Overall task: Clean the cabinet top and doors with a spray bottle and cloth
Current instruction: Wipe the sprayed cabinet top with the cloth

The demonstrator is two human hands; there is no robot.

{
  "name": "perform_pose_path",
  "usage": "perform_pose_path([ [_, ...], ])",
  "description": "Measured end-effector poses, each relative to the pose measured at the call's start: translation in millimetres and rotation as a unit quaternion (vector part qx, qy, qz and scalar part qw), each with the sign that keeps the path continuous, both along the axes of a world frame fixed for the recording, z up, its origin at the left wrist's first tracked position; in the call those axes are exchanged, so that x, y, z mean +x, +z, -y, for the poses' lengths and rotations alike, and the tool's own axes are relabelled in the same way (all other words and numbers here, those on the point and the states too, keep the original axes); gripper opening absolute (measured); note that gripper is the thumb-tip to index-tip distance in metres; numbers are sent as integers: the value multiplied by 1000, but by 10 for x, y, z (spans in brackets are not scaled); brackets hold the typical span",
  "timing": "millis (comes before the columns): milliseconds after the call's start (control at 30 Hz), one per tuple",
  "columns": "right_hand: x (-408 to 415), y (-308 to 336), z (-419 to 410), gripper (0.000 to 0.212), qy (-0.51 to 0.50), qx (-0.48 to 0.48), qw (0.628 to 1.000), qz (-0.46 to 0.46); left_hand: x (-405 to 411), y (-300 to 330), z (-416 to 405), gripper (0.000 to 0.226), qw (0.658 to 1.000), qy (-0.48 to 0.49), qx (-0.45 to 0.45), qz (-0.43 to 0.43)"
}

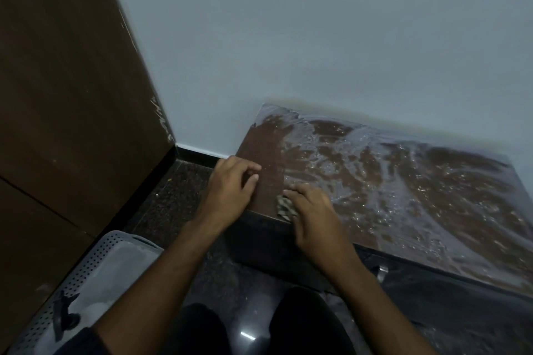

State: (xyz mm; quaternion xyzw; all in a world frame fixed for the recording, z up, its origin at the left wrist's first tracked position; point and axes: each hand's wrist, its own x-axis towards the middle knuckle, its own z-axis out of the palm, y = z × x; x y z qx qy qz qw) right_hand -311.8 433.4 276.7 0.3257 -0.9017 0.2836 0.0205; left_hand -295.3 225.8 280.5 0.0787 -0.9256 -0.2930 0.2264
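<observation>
Home room: wooden door (pixel 72 89), low cabinet (pixel 403 196).

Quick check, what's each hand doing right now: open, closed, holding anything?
Left hand: loosely curled, holds nothing, rests at the cabinet top's left edge.
Right hand: presses a patterned cloth onto the front edge of the wet top.

Dim, soft, wide-angle edge distortion
</observation>
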Motion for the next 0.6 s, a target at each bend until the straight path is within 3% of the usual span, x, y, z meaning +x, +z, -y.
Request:
perform_pose_path([
  [167,15,17,149,43,-41,-1,999,-9,1,-15,-74,20,999,-4,17,35],
  [400,-30,97,552,48,56,7,998,-12,38,38,71,24,998,58,21,-4],
  [600,-104,49,-313,41,-74,2,997,3,145,1,199,24,990,94,107,12],
])
